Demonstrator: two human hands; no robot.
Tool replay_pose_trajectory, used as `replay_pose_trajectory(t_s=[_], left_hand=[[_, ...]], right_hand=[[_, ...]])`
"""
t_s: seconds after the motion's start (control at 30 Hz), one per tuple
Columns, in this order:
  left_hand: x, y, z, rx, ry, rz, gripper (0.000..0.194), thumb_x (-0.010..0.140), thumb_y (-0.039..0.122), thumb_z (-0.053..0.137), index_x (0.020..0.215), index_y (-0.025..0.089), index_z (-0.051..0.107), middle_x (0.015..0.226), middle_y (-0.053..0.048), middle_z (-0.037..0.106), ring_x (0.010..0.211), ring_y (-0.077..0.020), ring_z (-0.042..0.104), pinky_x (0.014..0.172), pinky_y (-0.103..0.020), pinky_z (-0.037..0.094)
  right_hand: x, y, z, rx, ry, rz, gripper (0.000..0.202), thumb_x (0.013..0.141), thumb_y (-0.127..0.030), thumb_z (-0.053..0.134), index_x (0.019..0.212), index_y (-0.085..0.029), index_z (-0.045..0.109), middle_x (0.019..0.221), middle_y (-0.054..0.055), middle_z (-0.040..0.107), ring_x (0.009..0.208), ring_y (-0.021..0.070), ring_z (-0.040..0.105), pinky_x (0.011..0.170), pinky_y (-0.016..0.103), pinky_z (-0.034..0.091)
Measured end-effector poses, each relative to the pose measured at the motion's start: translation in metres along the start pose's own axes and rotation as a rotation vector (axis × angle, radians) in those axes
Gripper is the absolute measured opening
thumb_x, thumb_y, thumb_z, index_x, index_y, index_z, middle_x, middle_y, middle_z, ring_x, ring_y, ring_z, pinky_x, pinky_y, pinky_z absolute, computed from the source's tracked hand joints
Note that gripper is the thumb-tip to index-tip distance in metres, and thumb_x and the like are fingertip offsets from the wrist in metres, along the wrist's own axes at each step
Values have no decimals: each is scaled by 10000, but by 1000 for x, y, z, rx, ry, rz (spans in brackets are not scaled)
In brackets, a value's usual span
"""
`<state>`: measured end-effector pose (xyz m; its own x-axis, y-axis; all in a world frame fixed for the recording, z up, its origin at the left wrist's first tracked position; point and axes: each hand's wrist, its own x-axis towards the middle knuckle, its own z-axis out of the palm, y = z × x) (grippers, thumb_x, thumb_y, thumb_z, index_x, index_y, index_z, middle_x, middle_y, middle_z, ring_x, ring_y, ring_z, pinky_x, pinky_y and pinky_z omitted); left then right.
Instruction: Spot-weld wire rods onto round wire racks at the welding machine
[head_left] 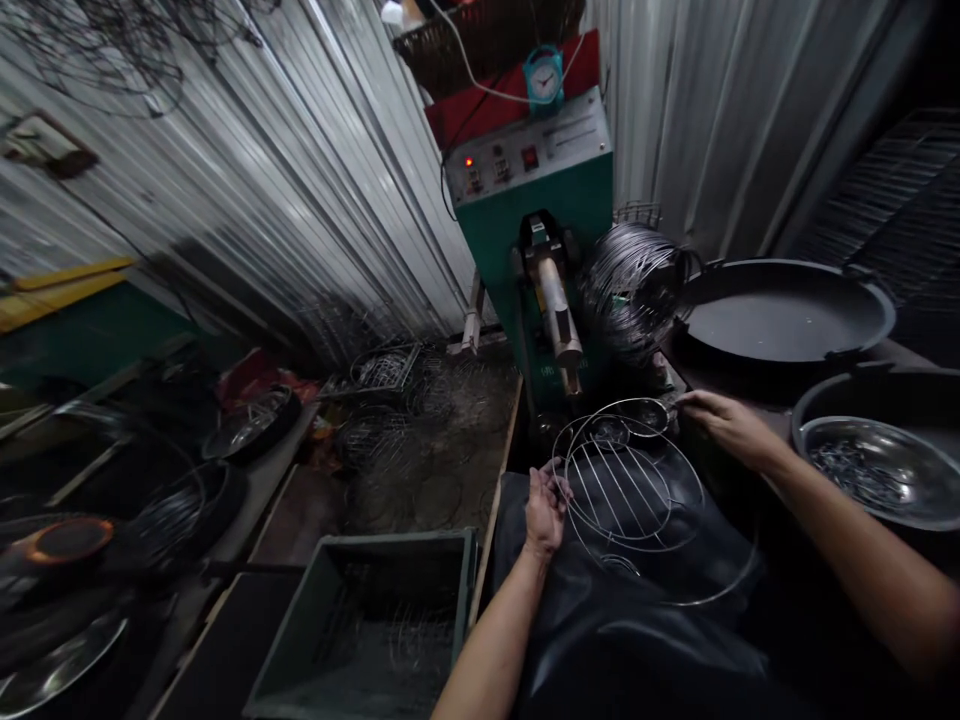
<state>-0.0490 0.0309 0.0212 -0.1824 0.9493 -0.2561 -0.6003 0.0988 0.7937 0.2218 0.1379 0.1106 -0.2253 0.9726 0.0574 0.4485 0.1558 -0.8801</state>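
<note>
On my head view, the left hand (546,510) reaches up from the bottom edge, wrist nearly straight; its grip is closed on the near-left rim of the wire rack (628,481). The right hand (724,425) comes slantwise from the right, palm down, fingers drawn together beside the rack's small loop — whether this grip pinches the wire, I cannot tell. The rack is between both hands, above the dark cloth (637,640). Both forearms are cut off by the frame — the left fingertips are partly hidden and blurred.
</note>
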Motion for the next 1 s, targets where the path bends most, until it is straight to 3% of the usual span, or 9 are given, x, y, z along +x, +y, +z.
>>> replay_pose_trajectory(t_s=[0.13, 0.37, 0.43, 0.53, 0.63, 0.7, 0.77, 0.9, 1.0], left_hand=[[0, 2, 0, 29, 11, -21, 638, 766, 685, 384, 1055, 141, 551, 599, -4, 491, 522, -93, 442, 417, -197, 196], [1, -2, 0, 88, 20, -27, 502, 724, 568, 572, 1007, 154, 548, 571, 23, 490, 492, -73, 429, 393, -187, 129], [1, -3, 0, 104, 22, -30, 486, 700, 557, 607, 962, 152, 550, 552, 32, 479, 473, -66, 412, 389, -186, 119], [1, -5, -1, 99, 31, -47, 471, 690, 561, 618, 911, 152, 546, 543, 36, 474, 468, -60, 403, 388, -179, 116], [0, -7, -2, 83, 46, -68, 458, 690, 557, 624, 896, 157, 538, 547, 38, 471, 478, -59, 408, 391, -172, 112], [0, -8, -1, 66, 61, -89, 463, 681, 559, 633, 900, 162, 539, 548, 40, 466, 477, -57, 405, 392, -170, 107], [-1, -9, -1, 50, 78, -108, 469, 672, 562, 641, 906, 168, 545, 548, 41, 464, 473, -55, 395, 393, -168, 103], [-2, -17, -5, 14, 135, -131, 480, 637, 567, 670, 903, 182, 564, 543, 36, 471, 468, -54, 396, 389, -159, 117], [4, -30, -12, 32, 178, -127, 545, 574, 644, 665, 861, 190, 576, 493, 32, 471, 389, -54, 365, 365, -170, 98]], right_hand=[[45, 31, 38, 141, -120, 114, 462, 646, -565, 576, 875, -167, 625, 556, -29, 514, 467, 92, 413, 440, 231, 324], [79, 53, 51, 33, -178, 137, 283, 696, -400, 550, 822, -162, 635, 597, -7, 575, 505, 114, 493, 472, 236, 390], [81, 56, 55, -73, -186, 98, 235, 721, -343, 520, 810, -163, 642, 638, 13, 613, 567, 145, 552, 531, 260, 439], [82, 56, 58, -242, -130, 56, 222, 719, -259, 516, 860, -156, 653, 842, 77, 676, 828, 225, 622, 753, 325, 476], [90, 37, 55, -325, 112, 30, 420, 762, -300, 503, 1133, -111, 564, 1151, 156, 599, 1111, 289, 522, 930, 397, 400], [102, 11, 51, -329, 337, -4, 557, 824, -381, 439, 1291, -79, 414, 1284, 186, 499, 1209, 293, 437, 975, 412, 360], [122, -21, 48, -321, 478, -12, 604, 869, -433, 358, 1344, -63, 319, 1322, 204, 456, 1230, 293, 413, 979, 405, 353], [179, -79, 47, -384, 384, 116, 583, 897, -460, 300, 1304, -45, 344, 1192, 260, 535, 1116, 331, 515, 892, 403, 406], [224, -106, 43, -420, 325, 155, 586, 877, -485, 370, 1220, -14, 431, 1096, 302, 566, 1056, 367, 548, 839, 426, 425]])
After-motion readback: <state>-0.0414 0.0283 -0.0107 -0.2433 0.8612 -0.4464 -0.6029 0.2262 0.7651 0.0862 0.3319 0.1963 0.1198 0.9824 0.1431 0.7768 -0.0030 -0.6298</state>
